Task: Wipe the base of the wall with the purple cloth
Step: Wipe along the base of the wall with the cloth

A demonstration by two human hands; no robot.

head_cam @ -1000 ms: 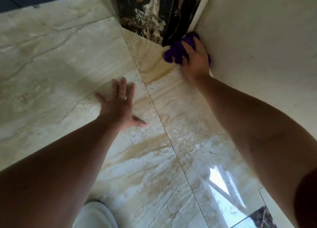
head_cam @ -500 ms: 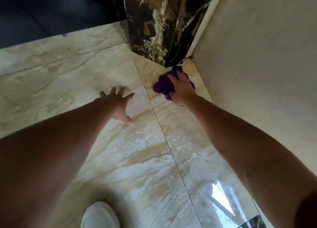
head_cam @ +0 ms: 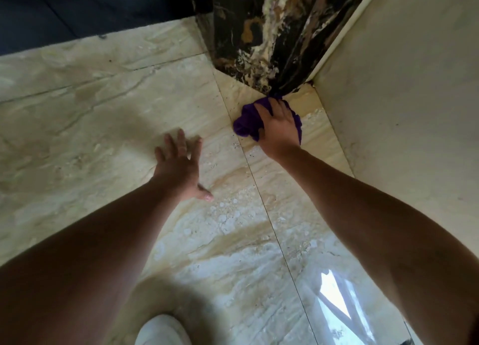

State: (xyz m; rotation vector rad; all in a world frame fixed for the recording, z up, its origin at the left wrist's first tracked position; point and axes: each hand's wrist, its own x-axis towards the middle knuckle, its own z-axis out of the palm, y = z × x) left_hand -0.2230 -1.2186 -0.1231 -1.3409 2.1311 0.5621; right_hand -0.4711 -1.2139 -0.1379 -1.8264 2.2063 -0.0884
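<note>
Glossy beige marble floor (head_cam: 108, 127) fills the view below you, its tiles split by a thin grout line (head_cam: 272, 228) that runs from near right to far centre. Your right hand (head_cam: 278, 127) lies palm-down on the purple cloth (head_cam: 245, 123), fingers (head_cam: 274, 106) spread and curled lightly over the crumpled fabric, pressing it to the floor rather than bunching it in a fist. The cloth sits at the far end of the floor, its far edge touching the foot of the black-and-gold marble column (head_cam: 261, 38); folds of it bulge out to the left of your hand and show again along the right side of your palm. Just right of the cloth a strip of floor narrows toward the cream wall (head_cam: 404, 90), which meets the column at a pale vertical trim (head_cam: 344, 31).

Your left hand (head_cam: 178, 165) is splayed, fingers released and holding nothing, palm toward the floor well to the left and nearer than the cloth; whether it rests on the tile or hovers just above cannot be told. A soft shadow lies on the tile beyond it.

A white shoe (head_cam: 163, 331) shows at the near edge between your forearms. A bright window reflection (head_cam: 334, 303) glints on the tile at near right. A dark area (head_cam: 77, 10) borders the floor at far left.
</note>
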